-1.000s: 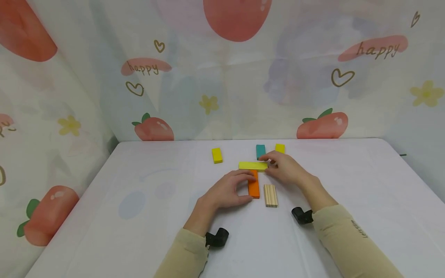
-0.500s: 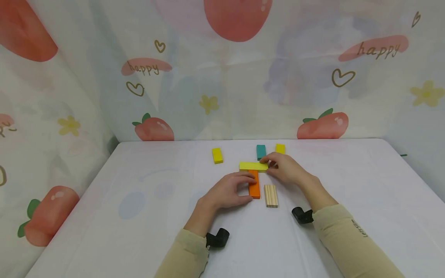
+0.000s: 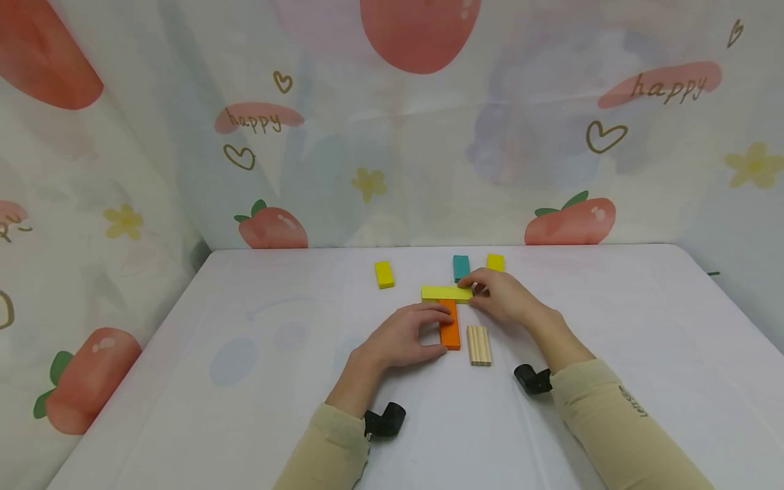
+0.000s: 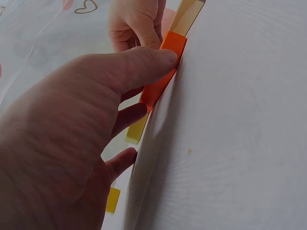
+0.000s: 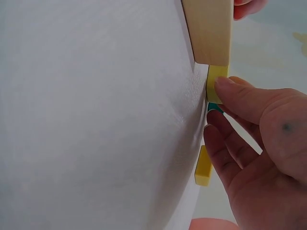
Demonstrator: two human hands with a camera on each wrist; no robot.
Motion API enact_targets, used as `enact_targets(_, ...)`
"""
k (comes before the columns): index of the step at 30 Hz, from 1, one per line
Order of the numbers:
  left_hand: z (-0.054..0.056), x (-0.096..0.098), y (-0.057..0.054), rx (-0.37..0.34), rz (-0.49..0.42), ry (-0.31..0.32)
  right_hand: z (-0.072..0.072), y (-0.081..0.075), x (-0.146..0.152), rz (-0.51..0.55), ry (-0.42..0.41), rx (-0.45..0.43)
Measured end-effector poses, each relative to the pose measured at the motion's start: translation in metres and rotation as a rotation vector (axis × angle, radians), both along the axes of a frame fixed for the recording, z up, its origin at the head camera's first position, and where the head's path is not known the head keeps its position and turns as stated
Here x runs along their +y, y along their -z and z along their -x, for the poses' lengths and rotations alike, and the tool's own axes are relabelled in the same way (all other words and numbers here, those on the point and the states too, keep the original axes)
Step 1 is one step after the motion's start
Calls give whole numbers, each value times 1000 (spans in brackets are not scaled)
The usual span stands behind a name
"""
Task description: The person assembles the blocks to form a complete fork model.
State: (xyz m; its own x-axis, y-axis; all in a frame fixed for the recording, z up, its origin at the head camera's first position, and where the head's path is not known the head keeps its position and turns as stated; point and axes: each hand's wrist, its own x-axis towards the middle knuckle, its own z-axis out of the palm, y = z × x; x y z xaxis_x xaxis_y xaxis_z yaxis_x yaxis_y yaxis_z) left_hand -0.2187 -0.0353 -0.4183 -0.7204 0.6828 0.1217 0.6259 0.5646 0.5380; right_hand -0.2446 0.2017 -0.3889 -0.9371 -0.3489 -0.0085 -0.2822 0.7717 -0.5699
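In the head view, an orange block (image 3: 450,335) lies lengthwise on the white table. My left hand (image 3: 401,337) holds it, thumb at its near end and fingers curved over its upper part; the left wrist view shows the thumb pressed on the orange block (image 4: 160,84). Across its far end lies a yellow-green block (image 3: 441,292), the two forming a T. My right hand (image 3: 505,297) pinches the right end of that bar, and the right wrist view shows the thumb on the yellow-green block (image 5: 216,88). The right hand's other fingers are off the block.
A plain wooden block (image 3: 479,346) with grooved lines lies right of the orange one. Farther back are a yellow block (image 3: 384,274), a teal block (image 3: 461,267) and another yellow block (image 3: 495,262), partly behind the right hand. A patterned cloth (image 3: 416,163) hangs behind the table (image 3: 184,381).
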Motion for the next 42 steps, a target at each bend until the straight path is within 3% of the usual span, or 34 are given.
enact_targets(29, -1, 0, -1, -18, -12, -4, -1, 0, 0, 11, -5, 4)
enact_targets(42, 1, -2, -1, -27, -83, -65, -6, -8, 3, 17, 34, -17)
